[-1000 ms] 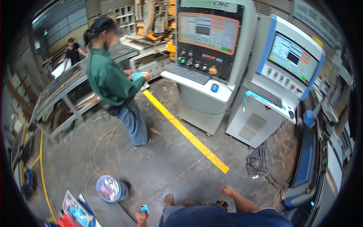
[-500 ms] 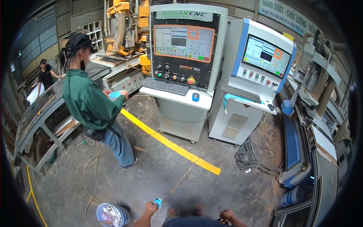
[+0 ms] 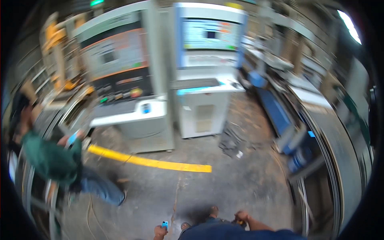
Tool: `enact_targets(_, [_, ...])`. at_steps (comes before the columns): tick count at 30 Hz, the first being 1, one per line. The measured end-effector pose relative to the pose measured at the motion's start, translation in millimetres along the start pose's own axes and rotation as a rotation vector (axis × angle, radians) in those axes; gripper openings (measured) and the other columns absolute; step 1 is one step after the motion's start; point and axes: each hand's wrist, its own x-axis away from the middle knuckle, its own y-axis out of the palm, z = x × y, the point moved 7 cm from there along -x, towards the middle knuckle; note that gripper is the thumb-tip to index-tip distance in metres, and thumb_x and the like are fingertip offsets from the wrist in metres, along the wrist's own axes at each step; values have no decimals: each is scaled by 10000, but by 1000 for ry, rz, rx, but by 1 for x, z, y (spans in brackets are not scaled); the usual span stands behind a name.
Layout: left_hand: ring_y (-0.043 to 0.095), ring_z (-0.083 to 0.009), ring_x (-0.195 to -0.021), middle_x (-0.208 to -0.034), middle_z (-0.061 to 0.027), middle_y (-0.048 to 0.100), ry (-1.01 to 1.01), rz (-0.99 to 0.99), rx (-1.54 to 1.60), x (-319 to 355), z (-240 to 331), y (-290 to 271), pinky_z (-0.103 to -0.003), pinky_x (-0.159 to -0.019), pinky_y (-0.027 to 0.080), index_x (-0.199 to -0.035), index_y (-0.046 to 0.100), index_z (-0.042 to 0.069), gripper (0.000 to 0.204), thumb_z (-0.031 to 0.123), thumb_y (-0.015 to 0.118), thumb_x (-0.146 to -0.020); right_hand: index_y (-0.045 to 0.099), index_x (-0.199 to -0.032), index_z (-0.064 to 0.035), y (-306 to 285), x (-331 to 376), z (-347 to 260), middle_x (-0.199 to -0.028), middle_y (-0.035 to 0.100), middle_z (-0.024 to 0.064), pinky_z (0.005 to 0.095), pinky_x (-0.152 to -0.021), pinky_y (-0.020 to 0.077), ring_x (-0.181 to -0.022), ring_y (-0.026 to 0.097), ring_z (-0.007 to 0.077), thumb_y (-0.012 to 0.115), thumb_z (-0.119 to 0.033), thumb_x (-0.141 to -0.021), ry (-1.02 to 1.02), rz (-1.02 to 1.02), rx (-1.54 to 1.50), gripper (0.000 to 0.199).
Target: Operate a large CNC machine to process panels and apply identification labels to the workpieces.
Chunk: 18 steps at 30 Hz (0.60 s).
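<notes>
At the lower edge, my left hand is closed around a small, flat light-blue object. Its kind is too small to make out. My right hand is beside my dark clothing, fingers curled over something dark with a yellowish patch, mostly hidden by the hand. Both hands are low, near my body, above the grey concrete floor.
Ahead stand two control cabinets, one grey-black and one white-blue, with screens and keyboards. A person in a green shirt is at left. A yellow floor strip crosses ahead. Machine rails and cables lie right.
My view has swung right, so the cabinets and the person have shifted left, with blur. The bucket has left the view. My left hand still grips the blue object; my right hand is slightly higher.
</notes>
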Motion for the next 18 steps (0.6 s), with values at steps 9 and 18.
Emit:
enact_targets(9, [703, -271, -567, -740, -161, 670, 103, -92, 184, -56, 132, 59, -353, -456, 543, -943, 586, -83, 131, 34, 582, -884, 698, -1117, -6, -91, 38, 22, -944, 734, 115, 326, -667, 537, -775, 686, 189, 650, -257, -918, 424, 336, -1231, 324])
enact_targets(18, [704, -237, -602, -793, -155, 682, 339, -264, 168, -46, 320, 168, -327, -519, 574, -1038, 543, -90, 108, -30, 550, -949, 697, -1113, -5, -90, 76, 106, -946, 732, 105, 310, -659, 528, -787, 692, 188, 656, -242, -919, 493, 436, -1378, 309])
